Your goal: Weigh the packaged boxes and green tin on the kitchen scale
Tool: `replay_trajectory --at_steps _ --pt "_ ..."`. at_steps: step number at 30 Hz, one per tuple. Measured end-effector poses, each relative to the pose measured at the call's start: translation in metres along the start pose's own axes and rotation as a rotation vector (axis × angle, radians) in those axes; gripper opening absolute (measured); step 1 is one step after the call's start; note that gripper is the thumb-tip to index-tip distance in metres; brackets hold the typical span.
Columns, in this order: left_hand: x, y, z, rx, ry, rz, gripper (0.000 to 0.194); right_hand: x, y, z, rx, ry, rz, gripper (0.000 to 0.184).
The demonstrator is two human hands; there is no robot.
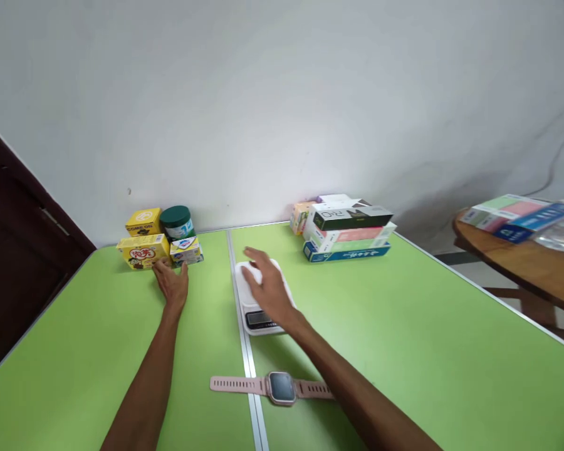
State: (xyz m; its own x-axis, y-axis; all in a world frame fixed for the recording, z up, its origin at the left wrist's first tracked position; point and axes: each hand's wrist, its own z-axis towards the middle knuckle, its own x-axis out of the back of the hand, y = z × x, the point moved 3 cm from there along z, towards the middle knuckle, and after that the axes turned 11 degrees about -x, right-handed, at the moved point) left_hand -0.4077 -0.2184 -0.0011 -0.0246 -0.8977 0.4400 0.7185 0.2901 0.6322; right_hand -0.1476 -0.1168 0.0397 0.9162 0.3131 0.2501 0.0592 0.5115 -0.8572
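The left hand (172, 288) reaches to the lower right corner of a yellow box (141, 252), its fingertips at the carton; whether they grip it or only touch it, I cannot tell. A small white-and-yellow box (187, 250) stands just right of it, with a green jar (176, 220) and another yellow carton (144, 221) behind, near the table's back edge. The right hand (270, 288), slightly blurred, is open, fingers spread over the white scale (247, 293), which sits by the metal seam (245, 351). Green tabletop (418, 326) stretches from the scale to the right edge, and between both forearms, where a pink-strapped watch (282, 388) lies across the seam. Stacked boxes (350, 232) stand at the back right.
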Motion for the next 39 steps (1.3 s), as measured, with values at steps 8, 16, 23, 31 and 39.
replay_trajectory --at_steps 8,16,23,31,39 --pt "-0.016 0.105 -0.037 -0.242 -0.086 -0.202 0.054 0.206 0.120 0.005 -0.161 0.842 -0.299 0.067" --pt "-0.123 0.267 -0.078 -0.259 -0.665 -0.568 0.084 0.244 0.132 0.069 -0.258 0.838 -0.196 0.077" --pt "-0.178 0.329 -0.084 -0.151 -0.812 -0.624 0.093 0.258 0.113 0.093 -0.270 0.710 -0.198 0.091" --pt "-0.097 0.290 -0.074 -0.127 -0.726 -0.626 0.087 0.223 0.047 0.049 -0.196 0.553 -0.095 0.070" --pt "0.008 0.167 -0.099 0.027 -0.625 -0.520 0.092 0.119 0.019 -0.017 -0.230 0.182 0.052 0.071"
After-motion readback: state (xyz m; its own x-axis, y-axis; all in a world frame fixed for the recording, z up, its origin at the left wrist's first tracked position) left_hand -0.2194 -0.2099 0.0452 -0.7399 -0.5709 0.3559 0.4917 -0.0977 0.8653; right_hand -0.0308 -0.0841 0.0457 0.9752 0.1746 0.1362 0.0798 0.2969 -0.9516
